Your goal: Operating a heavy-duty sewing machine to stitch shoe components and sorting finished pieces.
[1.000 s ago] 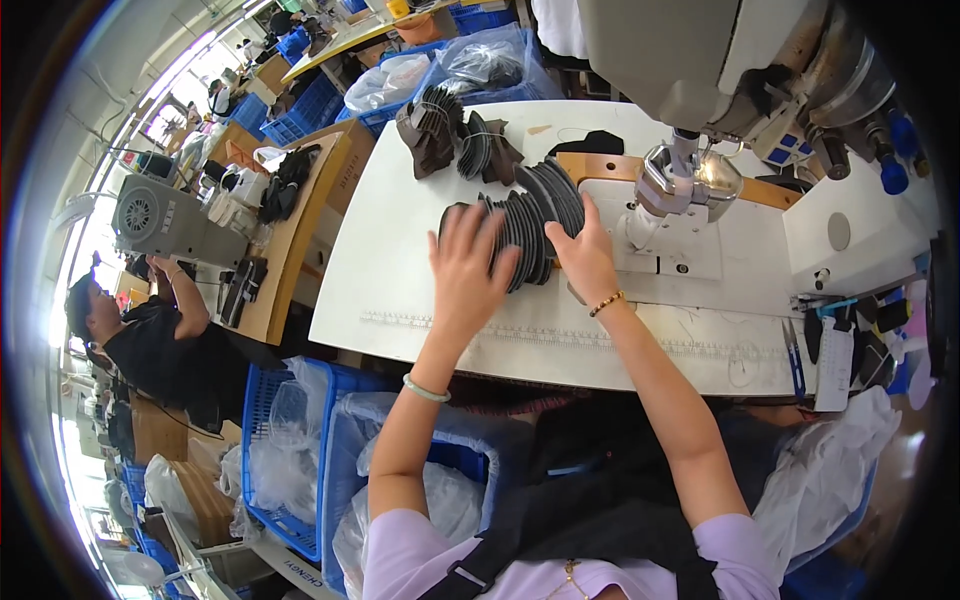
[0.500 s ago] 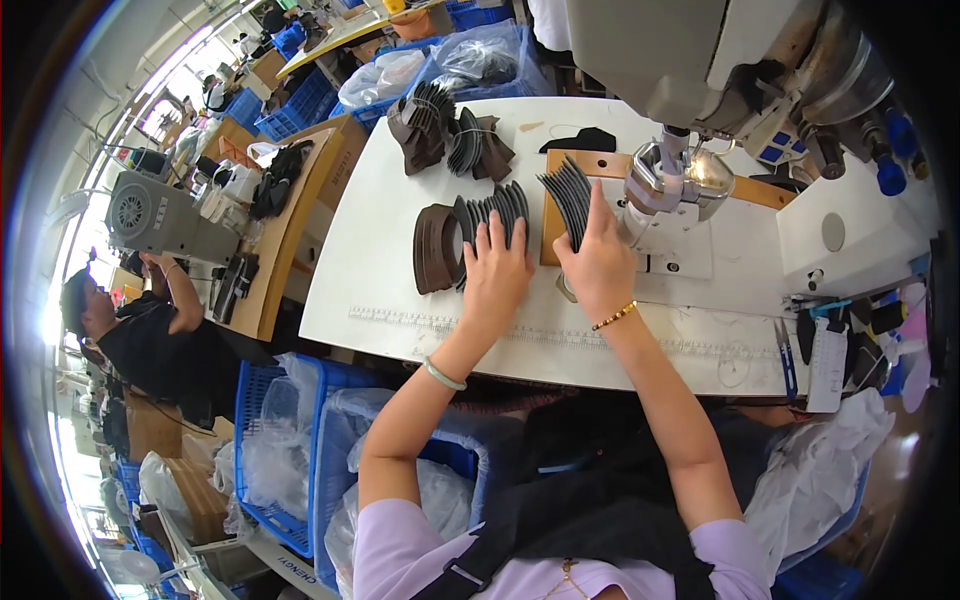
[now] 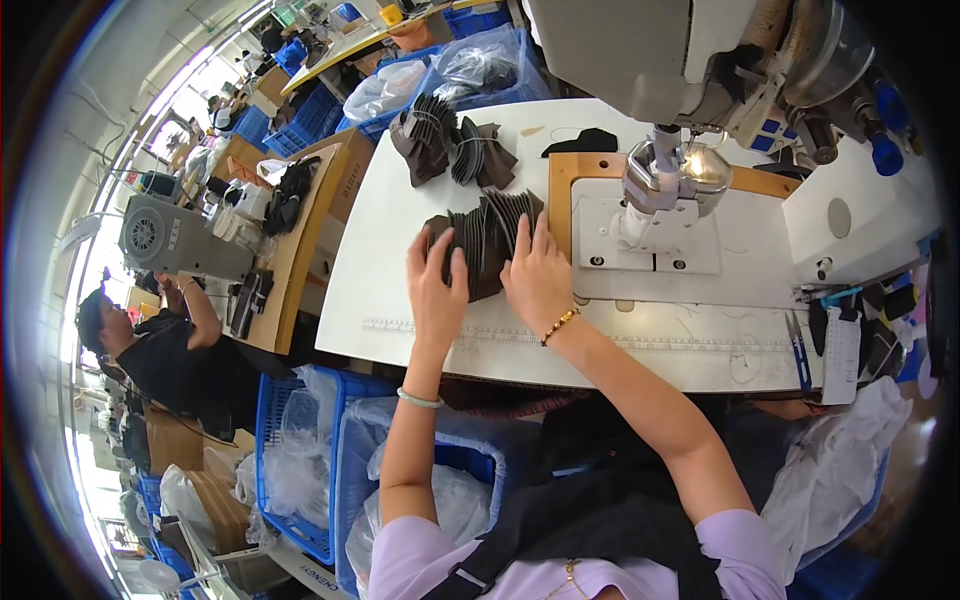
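A row of dark brown and grey curved shoe-upper pieces (image 3: 482,245) stands on edge on the white table. My left hand (image 3: 437,292) is at its left end, fingers bent over the pieces. At the right end, my right hand (image 3: 538,283) grips the pieces from the side, so the row sits between both hands. Farther back lie two tied bundles of similar pieces, a brown one (image 3: 425,140) and a grey-and-brown one (image 3: 482,152). Parts of the row are hidden behind my fingers.
A sewing machine (image 3: 660,195) stands right of my hands on a wood-edged plate. A ruler strip (image 3: 650,343) crosses the table front. Snips (image 3: 798,350) lie at the right edge. Blue plastic-lined crates (image 3: 345,480) stand below left. A person (image 3: 165,350) works at another table.
My right hand has moved left, away from the machine, bringing its stack of pieces against the others. My left hand has shifted to the left end of the row.
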Motion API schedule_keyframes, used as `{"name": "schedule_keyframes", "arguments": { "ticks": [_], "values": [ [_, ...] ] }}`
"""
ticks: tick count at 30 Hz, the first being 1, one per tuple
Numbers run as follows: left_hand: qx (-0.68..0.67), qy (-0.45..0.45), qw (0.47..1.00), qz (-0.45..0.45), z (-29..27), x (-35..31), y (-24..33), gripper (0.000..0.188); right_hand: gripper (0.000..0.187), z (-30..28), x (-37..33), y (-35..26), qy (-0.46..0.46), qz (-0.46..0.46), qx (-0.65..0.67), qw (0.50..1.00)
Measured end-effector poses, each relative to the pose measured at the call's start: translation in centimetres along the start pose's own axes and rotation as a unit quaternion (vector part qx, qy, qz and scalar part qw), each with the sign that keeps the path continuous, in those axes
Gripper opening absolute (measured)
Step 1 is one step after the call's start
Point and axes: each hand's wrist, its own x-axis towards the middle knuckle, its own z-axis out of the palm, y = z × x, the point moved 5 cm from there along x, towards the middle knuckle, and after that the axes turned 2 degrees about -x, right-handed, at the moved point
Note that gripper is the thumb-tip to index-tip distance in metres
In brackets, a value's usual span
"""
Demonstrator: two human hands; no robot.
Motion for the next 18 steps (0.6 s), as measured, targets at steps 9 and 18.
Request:
{"name": "schedule_keyframes", "arguments": {
  "ticks": [9,18],
  "values": [
    [-0.031,-0.022,0.987,-0.158,1.3,-0.3,-6.5,0.053,0.08,-0.6,-1.8,-2.7,-0.033,-0.071,-0.054,0.995],
    [0.117,0.097,0.988,0.037,-0.5,0.7,-0.2,0.038,0.064,-6.3,-4.3,2.7,0.01,-0.079,0.029,0.996]
  ]
}}
